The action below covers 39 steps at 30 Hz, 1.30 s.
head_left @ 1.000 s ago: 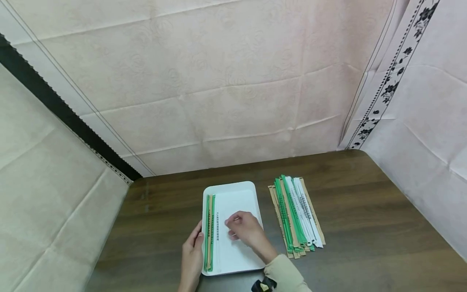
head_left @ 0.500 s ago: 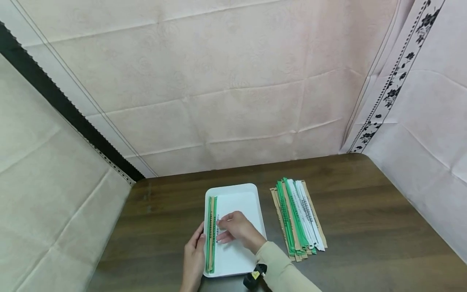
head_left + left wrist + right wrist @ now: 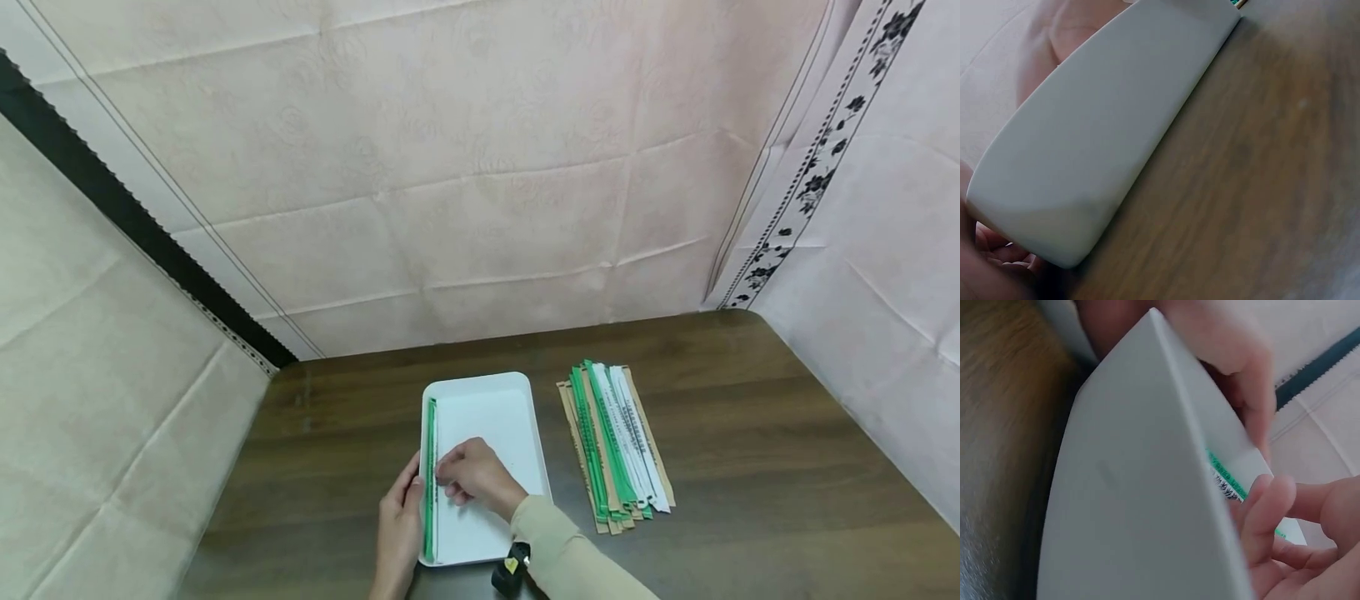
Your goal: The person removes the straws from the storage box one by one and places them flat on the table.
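Observation:
A white rectangular tray (image 3: 491, 400) lies on the table, and along its left side runs a slim green paper packet (image 3: 430, 508). Beside it is a slim white packet (image 3: 1227, 489) with dark printed characters, seen most clearly in the right wrist view. My left hand (image 3: 399, 521) grips the tray's left edge, thumb by the rim. Reaching over the tray, my right hand (image 3: 480, 477) pinches at the white packet with thumb and fingertips, covering part of it. In the left wrist view the tray's outer wall (image 3: 1097, 125) fills much of the picture.
To the right of the tray a loose pile of green, brown and white slim packets (image 3: 617, 446) lies on the wooden table (image 3: 750, 433). A pale cloth wall (image 3: 487, 208) stands behind, with more cloth at both sides. A dark device sits at the right wrist.
My right hand has moved left across the tray, and the white packet has shifted left against the others. The brown packet and second green one no longer show. The left hand keeps its grip.

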Available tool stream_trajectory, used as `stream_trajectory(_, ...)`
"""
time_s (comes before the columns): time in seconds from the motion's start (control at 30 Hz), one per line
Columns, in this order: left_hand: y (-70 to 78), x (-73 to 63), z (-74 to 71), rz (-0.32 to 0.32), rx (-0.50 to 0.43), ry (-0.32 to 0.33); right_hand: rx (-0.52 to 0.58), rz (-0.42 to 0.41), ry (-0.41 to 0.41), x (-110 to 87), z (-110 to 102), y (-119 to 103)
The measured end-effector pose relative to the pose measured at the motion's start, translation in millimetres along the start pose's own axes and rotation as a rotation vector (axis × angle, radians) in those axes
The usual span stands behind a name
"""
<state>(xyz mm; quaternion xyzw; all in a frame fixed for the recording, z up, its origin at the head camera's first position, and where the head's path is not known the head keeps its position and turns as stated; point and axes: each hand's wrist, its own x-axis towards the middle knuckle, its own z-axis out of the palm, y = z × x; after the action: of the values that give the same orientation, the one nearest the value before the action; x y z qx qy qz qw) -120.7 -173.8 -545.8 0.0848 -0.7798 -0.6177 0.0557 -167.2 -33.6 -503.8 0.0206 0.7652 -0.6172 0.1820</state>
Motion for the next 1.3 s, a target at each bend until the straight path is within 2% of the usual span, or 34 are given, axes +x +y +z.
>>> stream_trajectory(0.3,3.1,1.0,-0.7,0.023,-0.017,-0.006,-0.064,-0.049,0.027,1.3,7.4,-2.0)
stream_trajectory(0.5,2.3,0.8,-0.6,-0.011,-0.012,-0.010,-0.044,-0.051,0.032,-2.7,-4.0,-3.0)
stream_trajectory(0.67,0.8,-0.8,-0.2,-0.036,-0.011,0.005,-0.013,-0.046,0.033,-6.9,-25.0,-6.0)
stream_trajectory(0.97,1.8,1.2,2.3,-0.095,-0.003,0.008,0.030,0.000,0.014,-16.4,-79.5,-10.9)
stream_trajectory(1.3,1.2,3.7,3.4,-0.084,-0.012,0.007,0.044,-0.022,0.082,-26.9,-135.8,-0.4)
